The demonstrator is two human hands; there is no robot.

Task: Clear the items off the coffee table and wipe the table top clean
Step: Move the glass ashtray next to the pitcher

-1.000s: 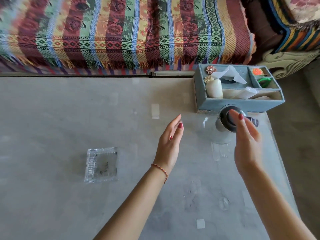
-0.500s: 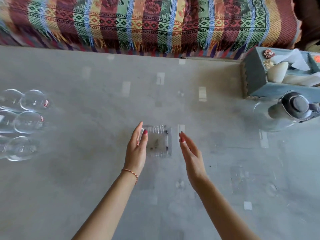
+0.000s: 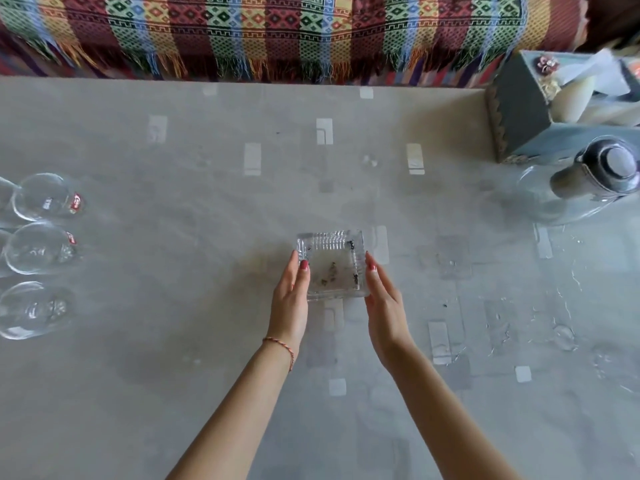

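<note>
A square clear glass ashtray (image 3: 332, 268) with dark ash specks sits in the middle of the grey coffee table (image 3: 173, 375). My left hand (image 3: 289, 303) lies against its left side with straight fingers, thumb tip at the rim. My right hand (image 3: 384, 303) lies against its right side in the same way. The ashtray rests on the table between both palms. Three empty clear glasses (image 3: 41, 247) stand at the left edge. A glass jug with a grey lid (image 3: 595, 178) stands at the right, in front of a blue-grey organiser box (image 3: 519, 109) holding tissues.
A sofa covered by a striped woven blanket (image 3: 277, 29) runs along the table's far edge. Water marks and smears (image 3: 561, 327) show on the table's right part.
My view swung left from the jug to the ashtray. My right hand left the jug lid, and both hands moved in until they touch the ashtray's sides.
</note>
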